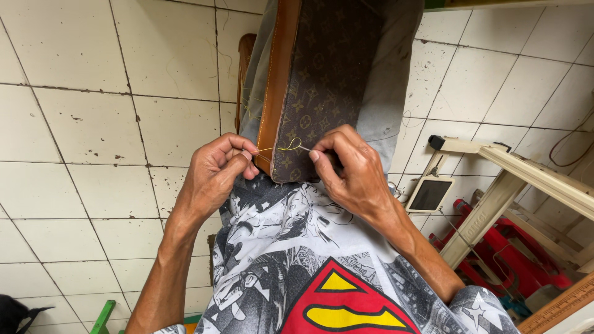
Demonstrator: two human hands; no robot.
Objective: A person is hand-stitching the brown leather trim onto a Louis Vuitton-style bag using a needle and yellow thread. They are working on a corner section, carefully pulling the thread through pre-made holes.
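1. The bag, brown with a light repeating pattern and a tan leather trim down its left edge, rests lengthwise on the person's lap, its near end against the printed shirt. Judged: the lap stands in for a desk and keeps the seam close to the eyes and both hands.

2. Left hand: grip pinched narrow at the thumb and forefinger, right at the lower corner of the trim. It appears to hold the yellow thread taut where it leaves the leather. Judged: this pinch steadies the edge and keeps tension so the stitch does not slacken.

3. Right hand: grip closed tight on the other end of the thread, over the patterned face near the bottom edge. A needle is probably between the fingertips, but it is too thin to confirm in this view.

4. The thread runs in 1 short span between the 2 hands, with a small loop near the middle, across the bag's lower corner.

5. Surroundings: white tiled floor on the left; on the right, a pale wooden frame, red plastic items under it, and a small tablet-like device lying on the tiles, all well apart from the hands.
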